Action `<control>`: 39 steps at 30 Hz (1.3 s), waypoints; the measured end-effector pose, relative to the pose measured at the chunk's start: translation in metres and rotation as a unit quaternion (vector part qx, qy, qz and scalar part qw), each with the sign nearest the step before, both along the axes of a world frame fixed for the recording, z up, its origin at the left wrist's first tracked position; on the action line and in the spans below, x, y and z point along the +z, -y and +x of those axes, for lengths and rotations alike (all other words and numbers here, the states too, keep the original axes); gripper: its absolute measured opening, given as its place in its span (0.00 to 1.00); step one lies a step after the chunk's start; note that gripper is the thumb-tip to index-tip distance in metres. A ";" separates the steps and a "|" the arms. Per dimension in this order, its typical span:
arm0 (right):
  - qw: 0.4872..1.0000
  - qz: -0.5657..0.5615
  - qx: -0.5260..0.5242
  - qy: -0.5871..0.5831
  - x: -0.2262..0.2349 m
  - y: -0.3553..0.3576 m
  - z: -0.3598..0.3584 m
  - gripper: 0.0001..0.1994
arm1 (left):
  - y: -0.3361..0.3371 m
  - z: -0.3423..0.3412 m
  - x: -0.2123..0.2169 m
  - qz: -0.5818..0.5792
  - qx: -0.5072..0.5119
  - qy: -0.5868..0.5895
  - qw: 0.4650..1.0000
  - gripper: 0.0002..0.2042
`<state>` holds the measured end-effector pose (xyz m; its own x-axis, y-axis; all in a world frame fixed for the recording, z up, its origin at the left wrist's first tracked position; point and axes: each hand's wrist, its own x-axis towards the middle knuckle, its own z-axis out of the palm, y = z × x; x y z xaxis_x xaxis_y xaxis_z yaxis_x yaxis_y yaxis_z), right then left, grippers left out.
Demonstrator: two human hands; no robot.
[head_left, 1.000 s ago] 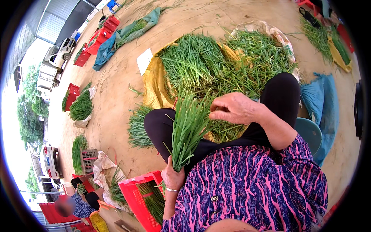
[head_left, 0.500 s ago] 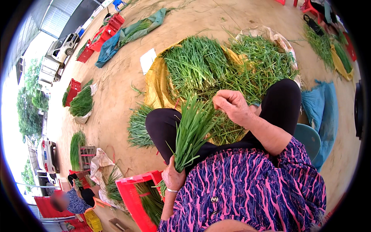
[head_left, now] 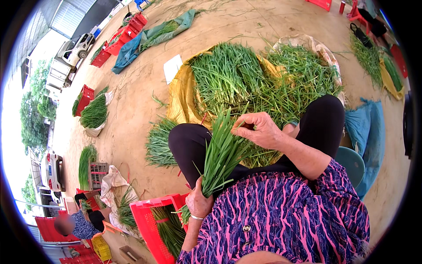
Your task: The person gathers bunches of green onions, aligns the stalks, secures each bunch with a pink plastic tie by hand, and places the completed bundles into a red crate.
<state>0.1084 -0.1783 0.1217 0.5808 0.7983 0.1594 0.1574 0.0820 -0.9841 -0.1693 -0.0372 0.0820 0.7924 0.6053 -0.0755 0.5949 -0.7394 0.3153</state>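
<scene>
My left hand (head_left: 199, 204) is wrapped round the lower end of a bunch of garlic chives (head_left: 222, 154), whose flat green leaves fan up and away from me over my lap. At the upper right edge of the bunch my right hand (head_left: 261, 130) is closed in a pinch, thumb against forefinger, on what looks like a single chive leaf. A bit of green shows inside the curl of its fingers. Beyond my knees a thick pile of cut chives (head_left: 226, 72) lies on a yellow sack (head_left: 179, 103), with looser, tangled chives (head_left: 303, 70) to its right.
Beside my left hip stands a red plastic crate (head_left: 143, 224) holding tied chives. More chives (head_left: 159, 143) lie left of my knee. A teal stool (head_left: 350, 163) and a blue sack (head_left: 368, 132) are at my right. At the far left a person (head_left: 85, 222) sits near crates.
My right hand has moved left and slightly down, onto the upper leaves of the bunch. My left hand keeps its hold. The view has shifted slightly.
</scene>
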 end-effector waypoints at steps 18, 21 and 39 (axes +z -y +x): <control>0.987 0.085 -0.047 -0.131 -0.022 -0.005 -0.005 0.05 | 0.000 0.005 0.000 -0.004 -0.006 -0.001 1.000 0.28; 0.934 0.191 -0.085 -0.291 -0.028 -0.008 0.009 0.05 | -0.001 0.001 -0.003 -0.003 -0.008 0.002 1.000 0.28; 0.982 -0.063 -0.050 0.170 -0.045 0.002 0.039 0.11 | -0.010 -0.006 -0.016 -0.004 -0.024 0.030 0.999 0.29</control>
